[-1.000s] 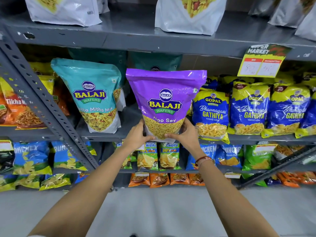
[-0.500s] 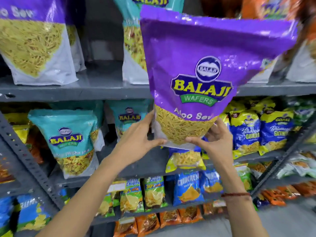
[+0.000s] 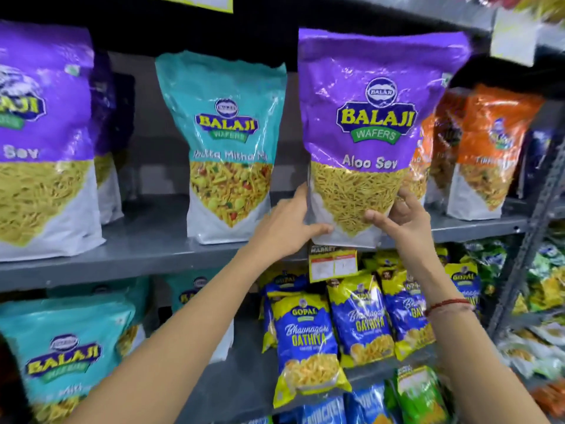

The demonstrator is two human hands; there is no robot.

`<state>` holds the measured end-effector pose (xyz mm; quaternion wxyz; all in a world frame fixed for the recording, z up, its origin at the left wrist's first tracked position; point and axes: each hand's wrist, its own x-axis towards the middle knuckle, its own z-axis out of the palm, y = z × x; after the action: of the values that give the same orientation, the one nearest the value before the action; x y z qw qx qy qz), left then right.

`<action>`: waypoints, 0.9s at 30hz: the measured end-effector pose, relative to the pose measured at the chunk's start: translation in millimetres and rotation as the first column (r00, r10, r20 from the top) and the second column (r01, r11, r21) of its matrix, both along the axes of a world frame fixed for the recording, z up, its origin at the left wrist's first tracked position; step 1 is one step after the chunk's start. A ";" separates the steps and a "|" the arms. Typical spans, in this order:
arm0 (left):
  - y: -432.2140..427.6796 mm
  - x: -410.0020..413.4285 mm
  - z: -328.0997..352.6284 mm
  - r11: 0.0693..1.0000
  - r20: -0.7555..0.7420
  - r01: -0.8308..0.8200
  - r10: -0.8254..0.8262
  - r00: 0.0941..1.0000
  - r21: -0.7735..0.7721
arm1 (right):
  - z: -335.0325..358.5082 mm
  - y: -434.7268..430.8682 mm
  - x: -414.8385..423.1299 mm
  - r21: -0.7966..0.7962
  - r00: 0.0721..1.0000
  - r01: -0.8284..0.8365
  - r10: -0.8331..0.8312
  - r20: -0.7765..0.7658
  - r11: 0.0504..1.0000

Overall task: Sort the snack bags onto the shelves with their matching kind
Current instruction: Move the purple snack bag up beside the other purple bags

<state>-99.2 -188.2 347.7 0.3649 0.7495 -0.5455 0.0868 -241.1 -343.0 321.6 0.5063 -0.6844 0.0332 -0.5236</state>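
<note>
I hold a purple Aloo Sev bag [image 3: 367, 117] upright by its bottom corners, my left hand [image 3: 287, 228] on its left side and my right hand [image 3: 397, 221] on its right. Its base hangs at the front edge of the grey upper shelf [image 3: 146, 249]. A teal Khatta Mitha Mix bag [image 3: 226, 142] stands to its left on that shelf. Farther left stands another purple Aloo Sev bag [image 3: 39, 142], with more purple bags behind it. Orange bags [image 3: 489, 148] stand to the right, partly hidden by the held bag.
Below, teal Balaji bags [image 3: 61, 356] fill the left of the lower shelf and blue-yellow Gopal Gathiya packs [image 3: 308, 338] the right. A yellow price tag [image 3: 333, 264] hangs from the upper shelf's edge. A grey slotted upright [image 3: 532, 215] rises at the right.
Both hands lifted the purple bag from the lower shelf level up to the upper shelf, and my view rose with it. The bag now stands between the teal and orange bags.
</note>
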 end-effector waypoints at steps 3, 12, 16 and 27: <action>-16.3 7.1 8.3 0.999 -0.042 -0.050 0.051 0.998 0.015 | 9.5 -18.5 16.8 -0.029 0.998 -0.015 0.013 -0.060 0.999; -33.0 17.1 -7.8 0.972 -0.038 -0.228 0.230 0.972 0.047 | 9.7 -42.3 49.3 -0.076 0.943 -0.127 0.097 -0.319 0.989; -34.1 17.6 -7.7 0.973 -0.041 -0.222 0.225 0.974 0.062 | 7.6 -40.8 50.1 -0.059 0.937 -0.100 0.074 -0.343 0.993; 20.6 14.6 -5.1 0.838 -0.079 -0.157 0.136 0.988 -0.522 | 7.7 37.0 69.2 -0.157 0.899 0.432 -0.412 0.147 0.888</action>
<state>-84.6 -167.6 342.6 0.5588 0.6620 -0.4348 0.2460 -171.9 -305.9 329.3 0.3154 -0.6751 0.1047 -0.6586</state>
